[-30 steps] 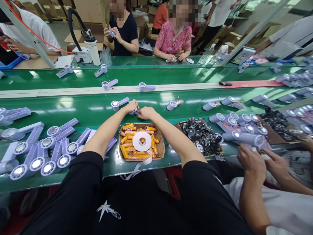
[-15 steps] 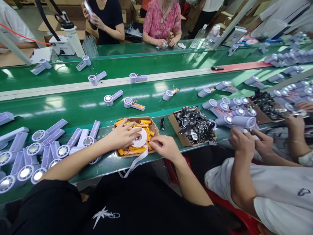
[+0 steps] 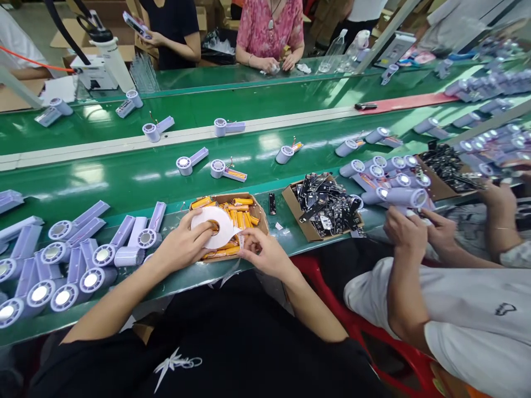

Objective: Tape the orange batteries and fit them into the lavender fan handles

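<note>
A white roll of tape (image 3: pixel 223 225) is in my left hand (image 3: pixel 188 236), whose fingers wrap its near left side and reach into the core. On the roll's right, my right hand (image 3: pixel 265 251) pinches the tape's loose end between thumb and fingers. Both hands are over a cardboard box (image 3: pixel 262 213) filled with orange battery cells (image 3: pixel 244 216). Part of the cells is hidden under the roll and my hands.
Lilac fan housings (image 3: pixel 93 279) crowd the bench at left. A box of black circuit boards (image 3: pixel 327 207) stands to the right, beside a co-worker's hands (image 3: pixel 409 226). More housings lie on the green conveyor (image 3: pixel 249 152) beyond.
My left hand has lifted the tape roll and tilted it, moving it left. The long tape strip that hung toward me is gone from there; my right hand has shifted slightly left.
</note>
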`<state>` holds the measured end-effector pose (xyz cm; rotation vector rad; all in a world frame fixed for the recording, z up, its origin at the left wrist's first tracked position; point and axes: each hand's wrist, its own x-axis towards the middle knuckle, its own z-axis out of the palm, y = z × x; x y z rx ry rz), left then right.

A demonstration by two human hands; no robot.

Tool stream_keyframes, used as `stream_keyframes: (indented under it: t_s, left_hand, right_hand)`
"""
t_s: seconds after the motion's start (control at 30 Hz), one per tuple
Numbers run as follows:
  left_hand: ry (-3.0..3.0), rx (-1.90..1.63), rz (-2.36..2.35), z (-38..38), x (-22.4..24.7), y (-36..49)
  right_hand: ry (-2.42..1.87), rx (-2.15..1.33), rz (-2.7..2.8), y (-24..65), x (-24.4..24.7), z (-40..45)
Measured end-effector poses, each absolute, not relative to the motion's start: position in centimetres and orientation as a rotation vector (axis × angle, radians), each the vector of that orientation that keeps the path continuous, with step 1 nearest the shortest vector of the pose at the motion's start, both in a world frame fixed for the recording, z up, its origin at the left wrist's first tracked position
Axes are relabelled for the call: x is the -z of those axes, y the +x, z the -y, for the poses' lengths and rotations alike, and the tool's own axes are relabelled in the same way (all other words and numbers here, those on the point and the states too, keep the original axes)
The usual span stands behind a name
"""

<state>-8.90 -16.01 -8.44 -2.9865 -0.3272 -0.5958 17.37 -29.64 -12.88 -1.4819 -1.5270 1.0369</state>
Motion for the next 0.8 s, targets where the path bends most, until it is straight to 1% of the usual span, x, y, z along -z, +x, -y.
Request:
stream_keyframes:
  t_s: [0.07, 0.2, 0.37, 0.43, 0.57, 0.63, 0.67, 0.7, 0.8]
  left_hand:
    - [-2.98, 0.649, 0.372, 16.7, 8.9, -9.4]
    - [-2.97, 0.74, 0.443, 17.5, 9.7, -10.0]
    - [-2.969, 0.804, 0.554, 17.2, 10.2, -10.4]
    - [-2.965, 0.846, 0.656, 16.8, 10.4, -10.7]
    - [-3.014, 0.914, 0.735, 16.5, 11.0, -11.2]
    - [-3.021, 0.927, 0.76, 16.8, 11.4, -11.3]
    - [-3.017, 0.933, 0.773, 17.0, 11.6, -11.3]
    - [-3.009, 0.94, 0.786, 17.1, 11.7, -11.3]
    - [-2.998, 0.944, 0.825, 17.6, 12.0, -11.1]
  right_hand:
    - [-1.413, -1.03, 1.449, 16.4, 13.1, 29.2]
    - [-1.419, -0.792, 1.263, 15.9, 13.2, 28.5]
    - [-1.329, -0.843, 1.829, 16.9, 11.9, 29.1]
    - [-1.235, -0.953, 1.993, 16.7, 11.3, 29.7]
    - [-0.992, -1.393, 2.231, 16.4, 10.8, 30.1]
    - [-0.958, -1.53, 2.246, 17.1, 10.9, 29.2]
    - [-1.034, -1.497, 2.209, 17.6, 11.0, 28.5]
    - [-1.179, -1.378, 2.148, 18.2, 11.2, 27.5]
    - [-1.724, -0.725, 1.935, 19.6, 12.0, 23.9]
